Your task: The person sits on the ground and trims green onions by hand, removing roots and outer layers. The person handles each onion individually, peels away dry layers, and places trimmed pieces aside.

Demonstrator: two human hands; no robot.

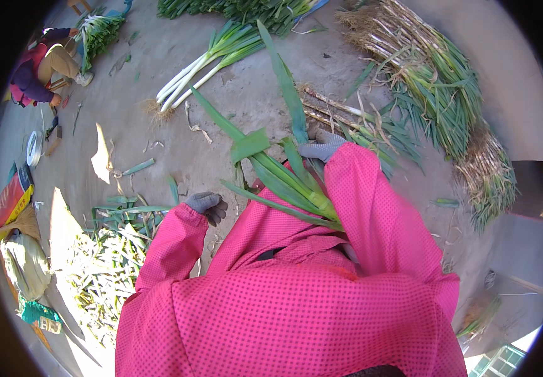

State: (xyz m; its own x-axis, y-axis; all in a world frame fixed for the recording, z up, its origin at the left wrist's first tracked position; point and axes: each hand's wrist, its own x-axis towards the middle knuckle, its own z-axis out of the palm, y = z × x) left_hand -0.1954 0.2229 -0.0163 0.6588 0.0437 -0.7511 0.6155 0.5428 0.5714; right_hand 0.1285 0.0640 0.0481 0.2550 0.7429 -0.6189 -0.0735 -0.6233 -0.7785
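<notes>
My right hand [323, 145], in a grey knit glove, pinches the lower end of a long upright green leaf [291, 101]. Across my lap lies a large green onion [295, 184], its broad leaves pointing away and one of them folded over. My right sleeve hides its lower end. My left hand [208, 206], also gloved, hovers over the floor left of my lap with fingers loosely curled and nothing seen in it. Just ahead on the floor are a few untrimmed onions [347, 115] with dry, dirty stalks. Cleaned white-stalked onions [196, 70] rest farther off.
Large bundles of untrimmed onions [422, 70] line the right side. Stripped leaves [106, 268] are heaped at left, near a broom [21, 221] and sacks [26, 266]. A roll of white tape [34, 148] lies at far left. Another person [40, 70] sits at upper left beside a green bundle [97, 40].
</notes>
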